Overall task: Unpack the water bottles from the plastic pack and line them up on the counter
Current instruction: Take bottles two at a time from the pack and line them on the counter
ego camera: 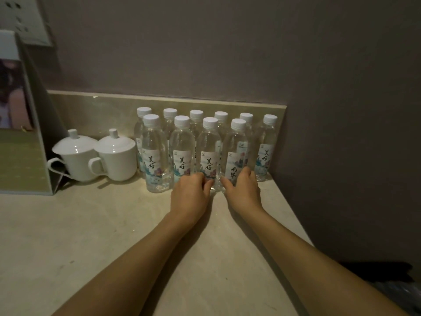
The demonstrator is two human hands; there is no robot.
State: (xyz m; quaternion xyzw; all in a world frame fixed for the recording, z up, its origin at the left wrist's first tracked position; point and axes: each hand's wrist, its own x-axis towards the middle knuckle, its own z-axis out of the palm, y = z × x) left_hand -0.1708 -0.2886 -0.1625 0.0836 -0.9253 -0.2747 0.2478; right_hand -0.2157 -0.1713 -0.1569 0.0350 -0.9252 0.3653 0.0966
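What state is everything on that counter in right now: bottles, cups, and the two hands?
Water bottles: upright, capped, in two rows.
Lidded cups: upright, lids on.
Left hand: fingers curled on a front bottle's base.
Right hand: fingers curled on the neighbouring bottle's base.

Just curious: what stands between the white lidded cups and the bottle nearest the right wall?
In the head view, only clear plastic water bottles fill the stretch between the white lidded cups and the rightmost bottle.

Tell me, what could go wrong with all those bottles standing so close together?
Nudging the third front bottle with the left hand could tip it into its neighbours, domino style. The right hand at the fourth front bottle might push the back row. The lidded cups stand close by too.
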